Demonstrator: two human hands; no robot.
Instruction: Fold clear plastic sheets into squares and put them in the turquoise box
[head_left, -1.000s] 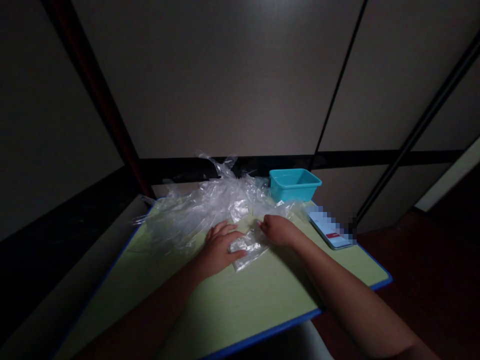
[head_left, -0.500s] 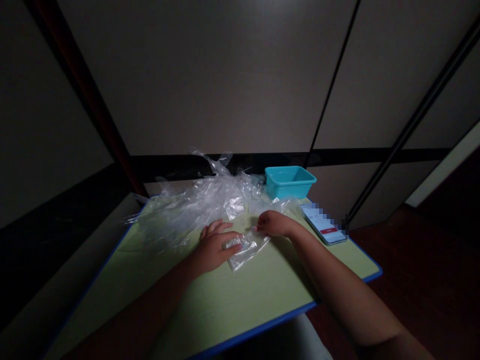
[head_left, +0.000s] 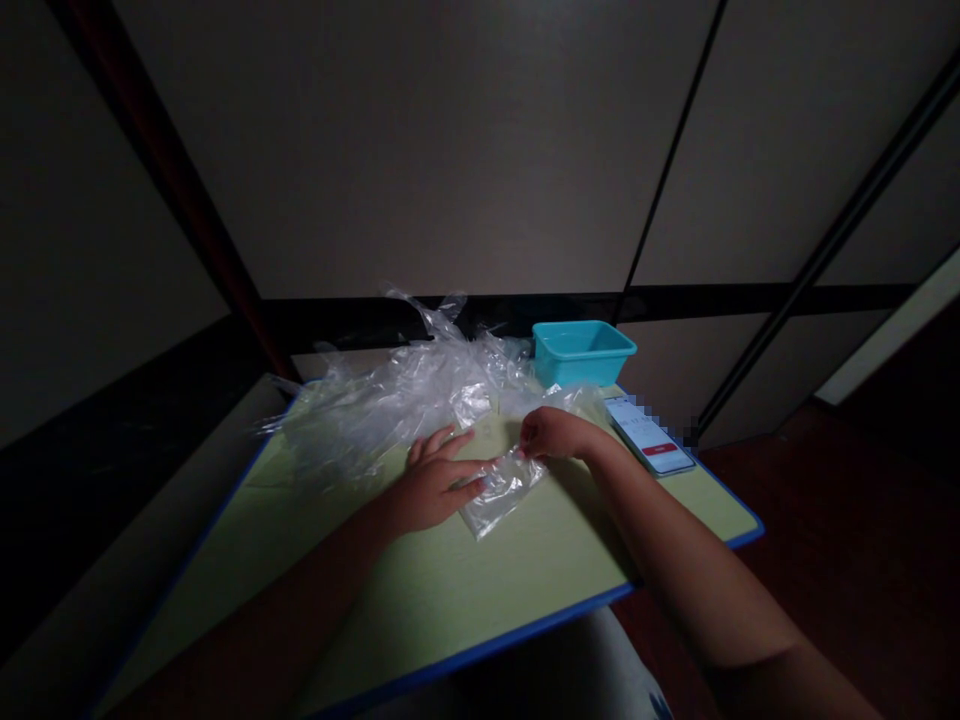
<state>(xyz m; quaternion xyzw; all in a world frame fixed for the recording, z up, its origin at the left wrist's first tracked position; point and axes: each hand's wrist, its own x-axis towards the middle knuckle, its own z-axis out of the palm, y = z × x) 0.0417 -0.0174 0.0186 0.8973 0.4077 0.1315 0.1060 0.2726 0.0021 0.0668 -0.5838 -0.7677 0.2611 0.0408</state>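
Note:
A small clear plastic bag (head_left: 499, 497), folded or flattened, lies on the pale green table (head_left: 450, 600) between my hands. My left hand (head_left: 435, 487) rests at its left side with the fingers spread, thumb and index finger touching the plastic. At the bag's upper right corner, my right hand (head_left: 553, 434) is closed in a pinch on the film. A large heap of crumpled clear plastic bags (head_left: 420, 390) spreads behind my left hand.
Behind the right hand stands a turquoise plastic basin (head_left: 574, 370). A phone (head_left: 651, 437) with a lit screen lies along the right edge. The table has a blue rim (head_left: 525, 633) and backs onto dark cabinet panels (head_left: 450, 180).
My right hand has shifted slightly right and up with the bag's corner. The left index finger has stretched out further over the plastic. The view has tilted a little.

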